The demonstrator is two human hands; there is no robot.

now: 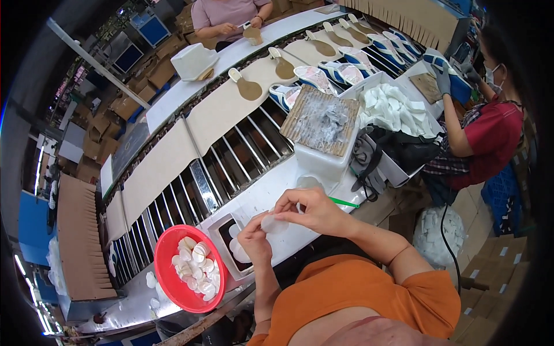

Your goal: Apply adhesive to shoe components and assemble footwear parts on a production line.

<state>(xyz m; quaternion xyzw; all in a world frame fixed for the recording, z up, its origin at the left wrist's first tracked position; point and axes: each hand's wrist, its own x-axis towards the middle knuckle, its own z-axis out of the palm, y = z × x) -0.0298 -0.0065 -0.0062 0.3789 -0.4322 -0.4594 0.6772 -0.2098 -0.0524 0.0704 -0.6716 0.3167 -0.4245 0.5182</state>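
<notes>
Cannot make out the exact grip of the left hand [255,239] and right hand [314,211] on the pale disc [274,224], partly covered by both, nor the full outlines of the loose discs [238,251] in the dark-lined tray [214,225] behind the left hand, nor the lower of the pale pieces [196,269] in the red bowl [164,271], buried under others. Can see only torso and arms of the co-worker in pink [222,11], cut off by the top edge, and cannot identify the thin object [242,24] held there, too small and faint.
</notes>
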